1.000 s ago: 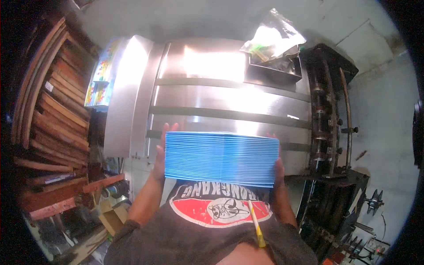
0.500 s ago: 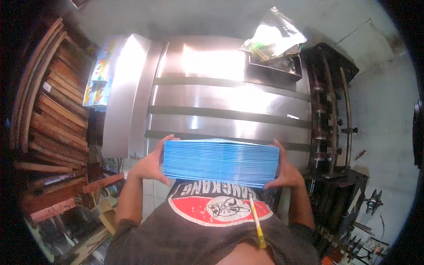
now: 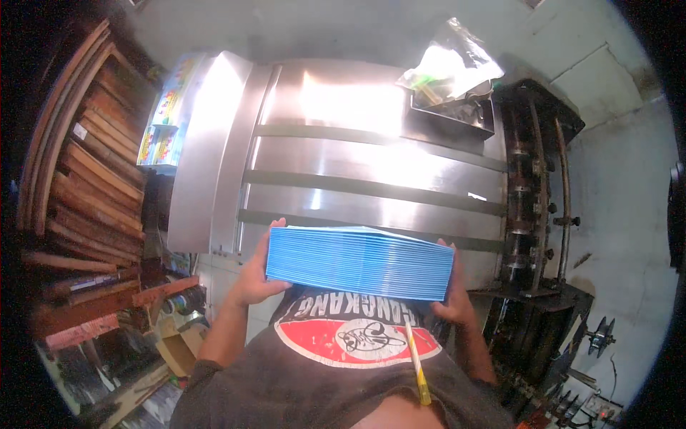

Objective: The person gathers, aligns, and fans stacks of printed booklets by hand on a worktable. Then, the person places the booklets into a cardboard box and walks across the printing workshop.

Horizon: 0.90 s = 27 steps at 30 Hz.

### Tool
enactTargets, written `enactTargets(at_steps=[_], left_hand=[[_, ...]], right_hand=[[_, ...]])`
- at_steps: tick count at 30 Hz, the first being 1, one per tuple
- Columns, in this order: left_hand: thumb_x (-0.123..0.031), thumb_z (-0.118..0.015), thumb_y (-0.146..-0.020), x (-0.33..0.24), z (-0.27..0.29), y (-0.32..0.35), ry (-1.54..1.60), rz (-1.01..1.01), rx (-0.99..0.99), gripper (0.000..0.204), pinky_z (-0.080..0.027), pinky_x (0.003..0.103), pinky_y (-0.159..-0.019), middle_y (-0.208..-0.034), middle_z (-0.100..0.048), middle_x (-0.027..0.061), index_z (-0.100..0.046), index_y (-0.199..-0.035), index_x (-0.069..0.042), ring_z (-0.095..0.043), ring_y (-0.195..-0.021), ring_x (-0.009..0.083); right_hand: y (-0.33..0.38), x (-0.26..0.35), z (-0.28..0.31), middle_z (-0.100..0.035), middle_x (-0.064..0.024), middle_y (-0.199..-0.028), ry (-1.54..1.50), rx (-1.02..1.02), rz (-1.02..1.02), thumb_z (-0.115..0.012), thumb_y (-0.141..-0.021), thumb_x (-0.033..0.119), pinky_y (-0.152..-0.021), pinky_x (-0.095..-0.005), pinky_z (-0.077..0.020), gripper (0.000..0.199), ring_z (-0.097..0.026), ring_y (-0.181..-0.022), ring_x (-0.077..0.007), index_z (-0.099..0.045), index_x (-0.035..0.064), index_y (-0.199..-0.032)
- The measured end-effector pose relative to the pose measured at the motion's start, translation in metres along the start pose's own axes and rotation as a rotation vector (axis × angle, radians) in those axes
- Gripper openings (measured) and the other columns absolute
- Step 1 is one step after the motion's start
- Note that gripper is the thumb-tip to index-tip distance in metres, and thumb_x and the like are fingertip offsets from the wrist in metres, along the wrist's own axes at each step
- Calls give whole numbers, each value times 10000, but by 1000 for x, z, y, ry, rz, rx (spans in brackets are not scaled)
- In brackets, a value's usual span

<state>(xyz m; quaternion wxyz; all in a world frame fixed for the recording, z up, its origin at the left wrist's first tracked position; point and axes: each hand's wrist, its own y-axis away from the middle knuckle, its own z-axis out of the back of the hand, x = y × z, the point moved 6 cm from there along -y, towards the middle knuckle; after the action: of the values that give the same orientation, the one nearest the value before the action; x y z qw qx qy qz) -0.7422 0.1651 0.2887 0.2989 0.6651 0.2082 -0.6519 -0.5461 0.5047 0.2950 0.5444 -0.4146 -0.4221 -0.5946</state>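
Before my chest I hold a thick stack of thin blue sheets or cards [image 3: 361,263], its many layered edges turned toward me. My left hand [image 3: 263,268] clasps the left end, thumb low on the near side and fingertips at the upper corner. At the other end, my right hand [image 3: 451,286] grips the stack, fingertips at the upper corner and thumb by the lower one. The stack slopes down to the right. Its underside is hidden, and I cannot tell whether the layers are loose sheets or folded pieces.
Beyond the stack lies a shiny metal machine bed [image 3: 343,161] with dark belts across it. A dark tray [image 3: 454,121] with clear plastic wrap [image 3: 457,64] sits on its far right. Black rollers and rods [image 3: 525,193] flank the right. Wooden boards [image 3: 100,179] fill a rack at left.
The stack has tipped, its right end dropping slightly, with my right hand lower around it. The surroundings have shifted a little in view. Both hands keep hold.
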Motion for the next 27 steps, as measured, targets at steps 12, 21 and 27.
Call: enactTargets(at_steps=[12, 21, 27], left_hand=[[-207, -667, -763, 25, -10, -20, 251, -28, -172, 954, -285, 400, -1123, -1467, -379, 139, -125, -1535, -63, -401, -1331, 254], [-183, -710, -789, 54, -8, -25, 317, -89, -277, 961, -331, 381, -1096, -1440, -412, 113, -125, -1545, -78, -434, -1292, 220], [-101, -859, -663, 56, -9, -29, 49, -51, -252, 1024, -420, 377, -1022, -1320, -514, 95, -241, -1479, -79, -519, -1188, 215]], right_hand=[[-35, -33, -16, -276, -178, -1535, -382, -295, -132, -784, -721, 381, -1138, -423, -256, 1137, -338, -1377, -277, -73, 34, -1537], [-44, -36, -19, -306, -157, -1521, -523, -367, -77, -787, -696, 296, -1133, -407, -272, 1129, -362, -1360, -265, -79, 63, -1545], [-49, -54, -12, -296, -172, -1533, -271, -200, 83, -862, -682, 199, -1135, -408, -280, 1192, -345, -1382, -276, -49, 70, -1545]])
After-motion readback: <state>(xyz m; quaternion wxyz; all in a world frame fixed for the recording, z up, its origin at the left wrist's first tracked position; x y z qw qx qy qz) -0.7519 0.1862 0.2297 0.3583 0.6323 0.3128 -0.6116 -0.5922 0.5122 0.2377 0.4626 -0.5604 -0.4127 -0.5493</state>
